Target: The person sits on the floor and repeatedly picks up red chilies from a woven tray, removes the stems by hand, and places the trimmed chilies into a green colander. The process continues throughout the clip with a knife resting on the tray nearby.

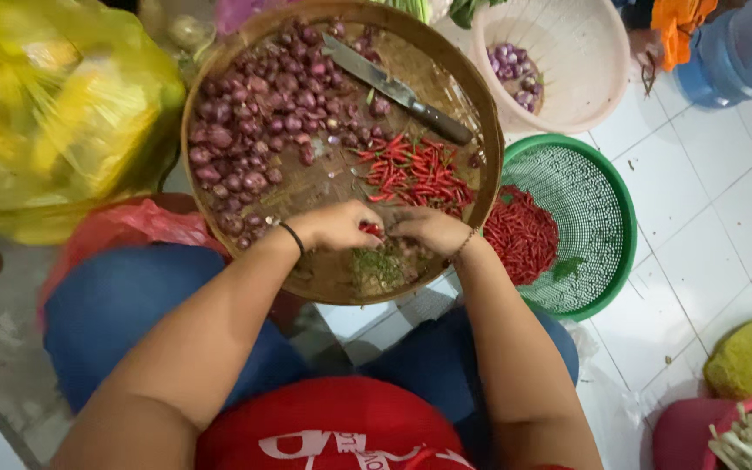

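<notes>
- The left hand [334, 226] and right hand [430, 231] meet over the near edge of a round woven tray [219, 65], fingers pinched together on one red chili [371, 230].
- Green stems [378, 265] lie just below both hands.
- A chili pile [415, 172] sits just beyond the hands, shallots [254, 113] beyond the left hand, a knife [398, 90] farther off.
- A green basket [607, 183] of chilies stands beside the right hand.

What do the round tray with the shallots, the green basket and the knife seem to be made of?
The round tray looks like woven bamboo, matt brown, with a bent strip rim. The green basket seems moulded plastic, glossy, with a fine mesh of holes. The knife has a dull grey metal blade; its dark handle could be wood or plastic.
</notes>
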